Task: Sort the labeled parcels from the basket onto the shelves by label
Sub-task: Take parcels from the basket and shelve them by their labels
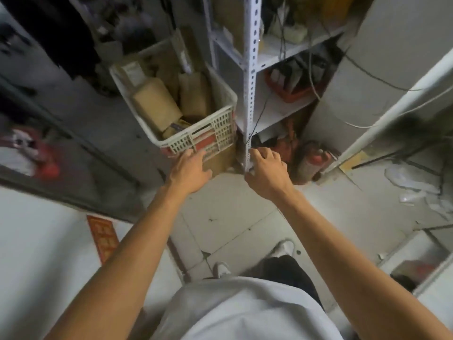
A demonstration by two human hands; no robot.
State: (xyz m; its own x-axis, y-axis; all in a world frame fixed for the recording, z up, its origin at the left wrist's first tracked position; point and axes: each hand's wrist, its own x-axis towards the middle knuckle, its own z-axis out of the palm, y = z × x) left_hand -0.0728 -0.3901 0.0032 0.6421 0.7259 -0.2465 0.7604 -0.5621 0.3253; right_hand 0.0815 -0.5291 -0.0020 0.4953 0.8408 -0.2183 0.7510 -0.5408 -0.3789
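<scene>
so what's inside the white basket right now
The basket holds several brown parcels, two standing taller. Whatever lies beneath them is covered, and their labels are too blurred to read.

Dim, flat indoor light; wide-angle view with motion blur at the margins.

Light is soft and greyish, source not visible. The pale floor [235,217] and the white shelf post [251,77] are the brightest parts, with no hard glare. Shadows are weak and diffuse; the darkest area is the upper left corner, and under the lowest shelf it is murky. Both forearms and the basket [196,141] are fairly sharp. The left edge, the red object [46,160] there and the right-hand clutter are smeared. Straight lines bow and lean outward toward the frame edges.
</scene>
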